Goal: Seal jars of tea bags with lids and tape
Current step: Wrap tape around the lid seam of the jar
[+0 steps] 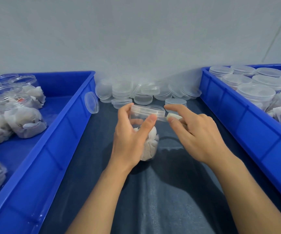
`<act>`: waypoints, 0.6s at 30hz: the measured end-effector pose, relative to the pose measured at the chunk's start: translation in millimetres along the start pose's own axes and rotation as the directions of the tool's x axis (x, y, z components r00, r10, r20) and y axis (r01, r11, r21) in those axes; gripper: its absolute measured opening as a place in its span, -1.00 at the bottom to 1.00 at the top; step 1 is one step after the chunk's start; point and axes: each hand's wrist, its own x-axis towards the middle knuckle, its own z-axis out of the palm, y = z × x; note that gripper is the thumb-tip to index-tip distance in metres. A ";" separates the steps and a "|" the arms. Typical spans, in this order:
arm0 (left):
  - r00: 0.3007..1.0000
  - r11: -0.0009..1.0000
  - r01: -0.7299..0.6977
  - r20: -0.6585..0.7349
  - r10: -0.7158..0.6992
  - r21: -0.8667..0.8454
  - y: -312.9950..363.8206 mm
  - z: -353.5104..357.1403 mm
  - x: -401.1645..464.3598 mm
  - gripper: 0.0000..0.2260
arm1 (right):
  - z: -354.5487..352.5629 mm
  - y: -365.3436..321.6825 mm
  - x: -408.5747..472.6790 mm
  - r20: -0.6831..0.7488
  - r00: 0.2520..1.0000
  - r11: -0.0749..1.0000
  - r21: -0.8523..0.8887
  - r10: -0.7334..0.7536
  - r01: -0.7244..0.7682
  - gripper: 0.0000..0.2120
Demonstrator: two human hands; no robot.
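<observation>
A clear plastic jar stuffed with white tea bags stands on the dark cloth in the middle. A clear lid sits on its top. My left hand grips the jar, fingers behind and thumb across the front up to the lid's edge. My right hand is just right of the lid and pinches a small whitish piece, seemingly tape, between thumb and forefinger at the lid's right rim.
A pile of loose clear lids lies against the wall behind the jar. The blue crate on the left holds open jars of tea bags. The blue crate on the right holds lidded jars. One lid leans on the left crate's corner.
</observation>
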 end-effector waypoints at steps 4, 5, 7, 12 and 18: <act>1.000 0.998 0.004 0.028 -0.003 -0.056 -2.2 -2.2 1.4 -0.24 | 0.4 1.2 0.6 0.023 1.000 1.000 0.014 0.003 -0.004 -0.69; 0.999 0.998 0.004 0.035 -0.002 -0.069 -2.9 -2.8 2.0 -0.25 | 0.3 0.9 0.5 0.025 1.000 1.000 0.018 0.004 -0.004 -0.69; 0.999 0.995 0.005 0.053 0.000 -0.098 -3.9 -3.2 2.6 -0.29 | 0.0 0.0 0.3 0.023 1.000 1.000 0.019 0.003 -0.003 -0.69; 0.994 0.983 0.044 0.111 -0.024 -0.178 -2.9 -3.3 2.5 -0.49 | -0.3 -3.1 -0.5 0.017 1.000 1.000 -0.012 -0.006 0.007 -0.67; 0.990 0.988 0.029 0.139 -0.007 -0.153 -2.4 -3.7 2.3 -0.48 | 4.3 -10.0 -2.5 -0.032 0.999 1.000 -0.026 -0.014 0.013 -0.68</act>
